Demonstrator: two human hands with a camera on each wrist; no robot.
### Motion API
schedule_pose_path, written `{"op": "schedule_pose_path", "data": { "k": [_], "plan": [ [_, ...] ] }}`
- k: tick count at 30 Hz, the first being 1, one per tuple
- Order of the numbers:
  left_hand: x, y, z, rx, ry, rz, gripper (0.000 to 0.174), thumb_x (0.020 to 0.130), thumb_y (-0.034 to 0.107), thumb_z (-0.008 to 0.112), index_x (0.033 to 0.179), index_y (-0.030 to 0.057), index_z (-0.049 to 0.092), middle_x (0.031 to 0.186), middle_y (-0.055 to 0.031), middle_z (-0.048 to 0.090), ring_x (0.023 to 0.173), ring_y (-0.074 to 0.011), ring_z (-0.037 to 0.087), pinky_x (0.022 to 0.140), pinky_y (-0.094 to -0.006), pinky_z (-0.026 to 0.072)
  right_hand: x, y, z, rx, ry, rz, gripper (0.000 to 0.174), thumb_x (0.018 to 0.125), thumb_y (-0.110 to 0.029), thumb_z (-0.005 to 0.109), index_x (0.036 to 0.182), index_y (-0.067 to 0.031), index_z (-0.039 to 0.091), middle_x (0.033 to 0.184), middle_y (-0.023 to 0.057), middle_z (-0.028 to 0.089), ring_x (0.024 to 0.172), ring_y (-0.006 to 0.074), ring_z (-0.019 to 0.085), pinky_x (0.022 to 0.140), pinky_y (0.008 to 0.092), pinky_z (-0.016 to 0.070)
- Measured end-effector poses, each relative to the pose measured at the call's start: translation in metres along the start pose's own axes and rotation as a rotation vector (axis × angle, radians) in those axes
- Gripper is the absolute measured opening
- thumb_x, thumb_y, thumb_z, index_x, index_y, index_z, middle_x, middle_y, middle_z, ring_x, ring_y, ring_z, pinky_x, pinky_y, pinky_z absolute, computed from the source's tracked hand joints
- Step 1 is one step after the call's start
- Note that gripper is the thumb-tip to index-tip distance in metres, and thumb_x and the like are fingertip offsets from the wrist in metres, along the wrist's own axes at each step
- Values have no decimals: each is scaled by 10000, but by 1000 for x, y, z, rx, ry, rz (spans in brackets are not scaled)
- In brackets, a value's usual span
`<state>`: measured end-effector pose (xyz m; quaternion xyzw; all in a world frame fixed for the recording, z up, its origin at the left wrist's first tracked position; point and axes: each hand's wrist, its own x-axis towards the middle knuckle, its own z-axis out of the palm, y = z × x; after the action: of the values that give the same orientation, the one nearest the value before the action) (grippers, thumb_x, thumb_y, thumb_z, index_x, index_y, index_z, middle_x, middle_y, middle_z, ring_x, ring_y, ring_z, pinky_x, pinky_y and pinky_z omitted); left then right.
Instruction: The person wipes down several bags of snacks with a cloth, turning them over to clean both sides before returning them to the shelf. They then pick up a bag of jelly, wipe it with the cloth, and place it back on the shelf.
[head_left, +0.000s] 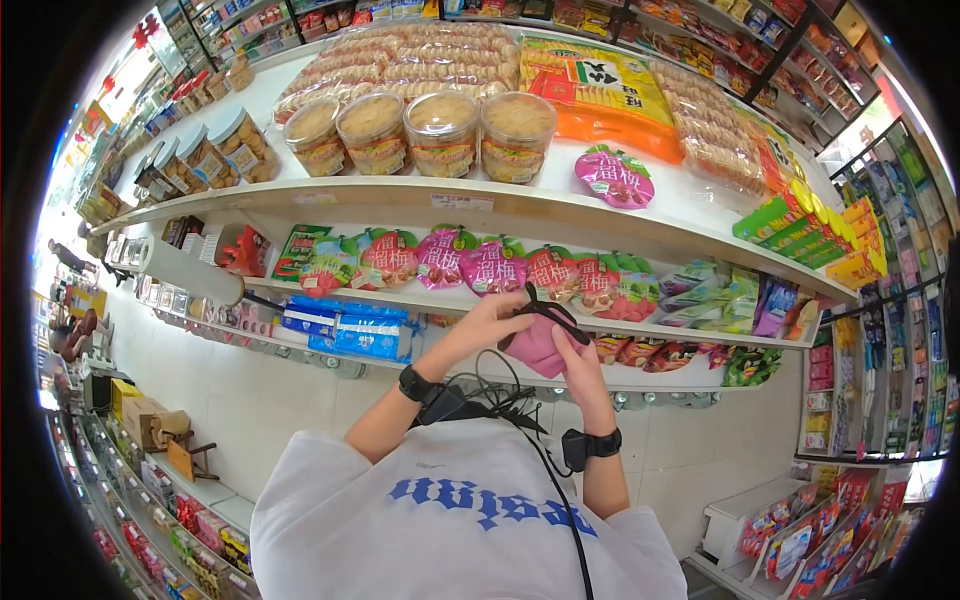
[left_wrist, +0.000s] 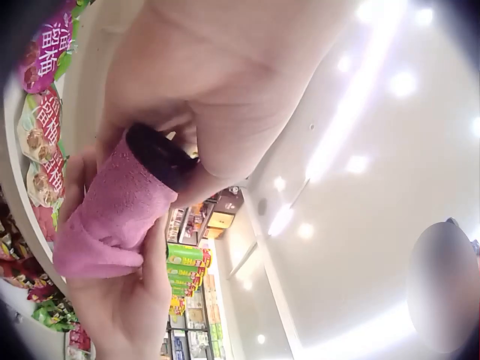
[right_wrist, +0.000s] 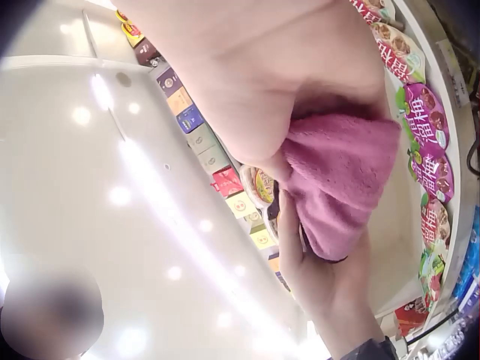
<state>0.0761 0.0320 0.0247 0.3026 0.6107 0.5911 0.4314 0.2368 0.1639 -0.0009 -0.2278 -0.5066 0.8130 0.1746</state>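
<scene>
A folded pink fleece cloth with a black edge is held between both hands, in front of the shelves. From the left, my left hand pinches its black-edged upper end. My right hand grips the other side, thumb up along the cloth. In the left wrist view the pink cloth looks rolled, its black end under the left hand; the right hand supports it from below. The right wrist view shows the cloth hanging in folds from the right hand, fingertips partly hidden.
Just beyond the hands, a shelf edge carries several plastic tubs and a purple snack bag. Plum snack bags line the shelf below, with blue packs lower down. Black cables hang near the wrists.
</scene>
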Motion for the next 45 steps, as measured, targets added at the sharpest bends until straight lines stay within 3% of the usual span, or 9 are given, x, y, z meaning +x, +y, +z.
{"op": "schedule_pose_path", "data": {
  "k": [5,10,14,18,20,23,27,31,45],
  "plan": [
    [32,-41,-43,-199,109,-100,320,949,208,647,1184,-9,649,1022,-95,705,948,-179,671,819,-312,537,2,13,-22,6,198,-12,382,971,-264,675,1239,5,641,1143,48,684,1013,100,622,902,262,478],
    [96,-196,-126,259,578,-113,399,789,285,804,956,-33,632,872,-124,661,773,-201,623,663,-337,488,-1,30,-53,92,331,20,358,980,-201,652,1268,8,609,1207,75,662,1103,142,621,940,305,492],
    [115,-228,-120,697,761,-67,564,677,348,893,846,-58,541,820,-196,600,763,-288,594,655,-428,462,-21,41,-64,115,412,27,378,982,-195,648,1294,13,596,1229,81,658,1122,148,616,959,306,484],
    [124,-229,-98,774,904,60,706,643,259,899,1060,-106,461,1053,-266,560,1008,-391,558,890,-463,442,-38,22,-51,142,471,-11,369,976,-193,658,1273,20,609,1218,75,660,1102,138,615,959,290,472],
    [129,-264,-107,715,967,196,694,596,239,911,1056,-52,481,1054,-213,538,977,-355,534,833,-448,436,-43,18,-49,141,491,-41,359,971,-193,666,1256,21,619,1207,70,663,1090,132,615,955,284,469],
    [126,-244,-108,370,845,200,516,675,173,865,1024,-65,568,995,-168,610,901,-292,595,762,-417,486,-46,11,-52,114,475,-77,344,973,-196,664,1243,15,628,1196,64,667,1081,133,618,949,282,471],
    [107,-186,-124,-185,527,-188,324,861,124,719,1070,-96,607,964,-106,640,918,-193,611,738,-336,512,-46,-7,-42,134,439,-83,324,979,-194,654,1236,3,633,1198,62,664,1086,133,615,948,287,475],
    [70,-124,-122,112,527,-91,463,963,206,602,1315,-88,540,1062,-104,646,984,-147,596,790,-276,487,-21,5,-45,225,405,-99,354,998,-240,630,1266,-9,609,1222,59,650,1109,135,605,946,294,478],
    [-33,-2,-63,-178,338,195,446,1017,122,563,1415,-4,408,1251,-75,602,1032,-104,607,867,-265,512,29,-25,60,187,47,-102,331,994,-205,638,1289,-68,579,1036,-26,656,876,52,594,756,227,475]
  ]
}}
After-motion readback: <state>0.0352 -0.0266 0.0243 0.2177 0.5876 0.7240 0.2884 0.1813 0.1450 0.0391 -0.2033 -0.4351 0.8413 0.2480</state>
